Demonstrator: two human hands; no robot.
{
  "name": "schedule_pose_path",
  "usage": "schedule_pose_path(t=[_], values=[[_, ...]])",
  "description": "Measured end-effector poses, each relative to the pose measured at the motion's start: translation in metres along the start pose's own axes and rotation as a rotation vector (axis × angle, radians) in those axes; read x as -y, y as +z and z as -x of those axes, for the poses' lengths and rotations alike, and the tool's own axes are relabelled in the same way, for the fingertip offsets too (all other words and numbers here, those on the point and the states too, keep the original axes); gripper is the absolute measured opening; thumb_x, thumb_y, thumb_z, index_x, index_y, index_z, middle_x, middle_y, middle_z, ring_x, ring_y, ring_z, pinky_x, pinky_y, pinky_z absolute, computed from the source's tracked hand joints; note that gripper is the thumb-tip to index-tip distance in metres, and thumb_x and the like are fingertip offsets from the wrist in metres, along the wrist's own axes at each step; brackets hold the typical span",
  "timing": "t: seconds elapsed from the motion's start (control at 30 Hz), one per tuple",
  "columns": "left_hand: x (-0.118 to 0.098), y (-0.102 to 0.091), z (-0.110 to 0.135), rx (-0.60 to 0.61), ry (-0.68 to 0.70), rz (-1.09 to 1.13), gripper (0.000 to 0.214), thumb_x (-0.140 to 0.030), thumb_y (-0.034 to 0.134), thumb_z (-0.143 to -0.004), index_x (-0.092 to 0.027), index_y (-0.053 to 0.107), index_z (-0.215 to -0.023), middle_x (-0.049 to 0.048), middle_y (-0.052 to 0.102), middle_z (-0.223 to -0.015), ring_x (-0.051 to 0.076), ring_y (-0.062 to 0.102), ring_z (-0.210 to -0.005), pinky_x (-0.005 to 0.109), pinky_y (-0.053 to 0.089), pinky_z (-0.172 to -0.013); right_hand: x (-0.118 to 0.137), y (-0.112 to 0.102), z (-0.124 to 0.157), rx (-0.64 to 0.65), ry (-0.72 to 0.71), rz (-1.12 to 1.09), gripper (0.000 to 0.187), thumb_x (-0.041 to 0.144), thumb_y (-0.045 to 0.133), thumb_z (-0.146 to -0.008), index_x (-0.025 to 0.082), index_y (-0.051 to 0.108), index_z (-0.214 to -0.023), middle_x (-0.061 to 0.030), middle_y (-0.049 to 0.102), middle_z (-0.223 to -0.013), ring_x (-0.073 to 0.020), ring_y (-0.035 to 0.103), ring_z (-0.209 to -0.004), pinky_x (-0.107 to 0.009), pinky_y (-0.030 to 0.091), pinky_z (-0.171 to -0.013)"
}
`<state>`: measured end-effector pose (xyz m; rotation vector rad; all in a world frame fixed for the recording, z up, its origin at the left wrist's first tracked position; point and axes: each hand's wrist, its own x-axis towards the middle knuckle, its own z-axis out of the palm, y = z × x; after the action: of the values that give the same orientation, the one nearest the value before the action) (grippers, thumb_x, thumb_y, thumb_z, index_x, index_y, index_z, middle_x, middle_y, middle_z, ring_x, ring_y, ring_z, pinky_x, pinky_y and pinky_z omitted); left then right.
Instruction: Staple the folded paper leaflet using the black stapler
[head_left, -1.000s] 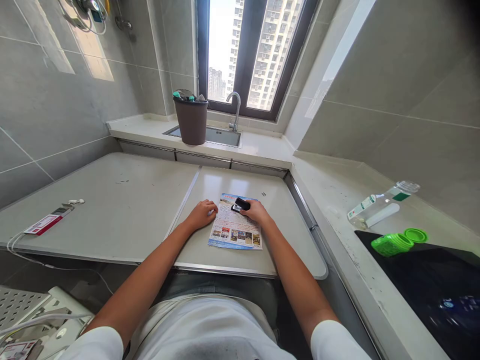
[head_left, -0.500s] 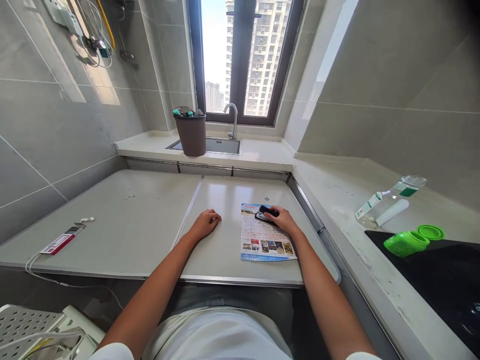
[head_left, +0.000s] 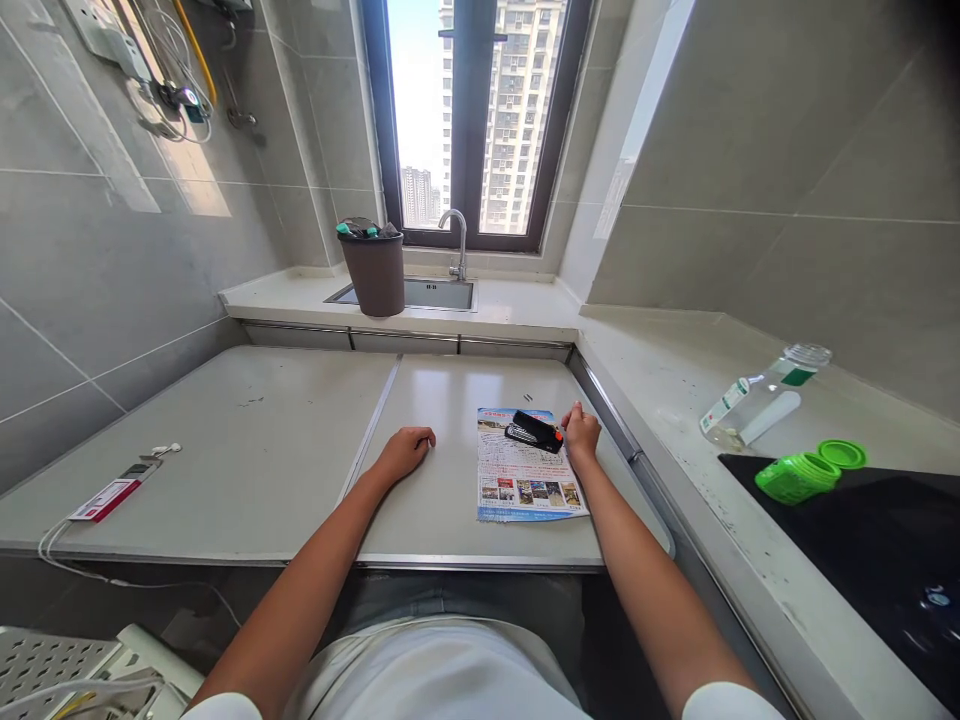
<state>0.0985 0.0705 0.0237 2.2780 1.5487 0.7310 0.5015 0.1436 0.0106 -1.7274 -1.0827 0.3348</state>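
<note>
A black stapler (head_left: 534,432) with an orange-red spot at one end lies on a printed flyer (head_left: 525,465), its top arm raised from the base. Just right of the stapler, at the flyer's edge, my right hand (head_left: 582,436) is closed with its fingers curled; I see nothing in it. My left hand (head_left: 406,452) rests on the white board (head_left: 450,510) to the left of the flyer, fingers curled in and nothing visible in them. Two small dark strips (head_left: 528,397), perhaps staples, lie just beyond the flyer.
A red-and-white box or power strip (head_left: 109,497) with a white cable lies at the left. Behind the board, a brown bin (head_left: 375,275) stands by the sink (head_left: 442,293). A clear bottle (head_left: 750,405) and an open green container (head_left: 799,477) are on the right counter (head_left: 667,370).
My right hand has let go of the stapler and moved right, off it. The stapler now lies alone on the flyer. The view has shifted slightly; my left hand stays resting.
</note>
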Motion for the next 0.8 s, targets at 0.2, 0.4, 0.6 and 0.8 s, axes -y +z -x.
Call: schedule_pose_path(t=[0.2, 0.4, 0.6, 0.8], values=[[0.0, 0.0, 0.001, 0.018, -0.01, -0.016, 0.026, -0.017, 0.046, -0.087, -0.025, 0.071, -0.088, -0.001, 0.064, -0.069, 0.016, 0.052, -0.058, 0.027, 0.037, -0.061, 0.0, 0.001, 0.003, 0.039, -0.08, 0.09, 0.066, 0.06, 0.031, -0.097, 0.025, 0.056, -0.047, -0.011, 0.066, -0.054, -0.0258, 0.064, -0.061, -0.033, 0.043, -0.067], [0.0, 0.0, 0.001, 0.018, -0.001, -0.019, 0.025, -0.019, 0.046, -0.087, -0.025, 0.07, -0.087, -0.001, 0.063, -0.068, 0.017, 0.052, -0.058, 0.028, 0.038, -0.061, 0.0, -0.005, 0.005, -0.001, -0.211, 0.202, 0.056, 0.062, 0.053, -0.089, 0.023, 0.058, -0.049, -0.0115, 0.068, -0.057, -0.0241, 0.06, -0.059, -0.032, 0.041, -0.064], [0.001, 0.001, 0.001, 0.013, 0.016, -0.035, 0.025, -0.019, 0.047, -0.088, -0.025, 0.071, -0.087, -0.0006, 0.065, -0.069, 0.017, 0.053, -0.059, 0.027, 0.037, -0.06, -0.002, -0.01, -0.004, 0.166, -0.366, 0.145, 0.04, 0.047, 0.073, -0.077, 0.018, 0.078, -0.105, -0.0089, 0.074, -0.089, -0.0235, 0.065, -0.076, -0.034, 0.051, -0.075], [0.001, 0.001, 0.001, 0.0, 0.022, -0.031, 0.025, -0.018, 0.047, -0.088, -0.026, 0.071, -0.087, -0.0003, 0.067, -0.071, 0.018, 0.056, -0.061, 0.028, 0.039, -0.061, -0.006, -0.001, -0.006, 0.317, -0.499, 0.142, 0.038, 0.03, 0.071, -0.077, 0.019, 0.077, -0.114, -0.0128, 0.072, -0.12, -0.0284, 0.068, -0.108, -0.042, 0.052, -0.102]])
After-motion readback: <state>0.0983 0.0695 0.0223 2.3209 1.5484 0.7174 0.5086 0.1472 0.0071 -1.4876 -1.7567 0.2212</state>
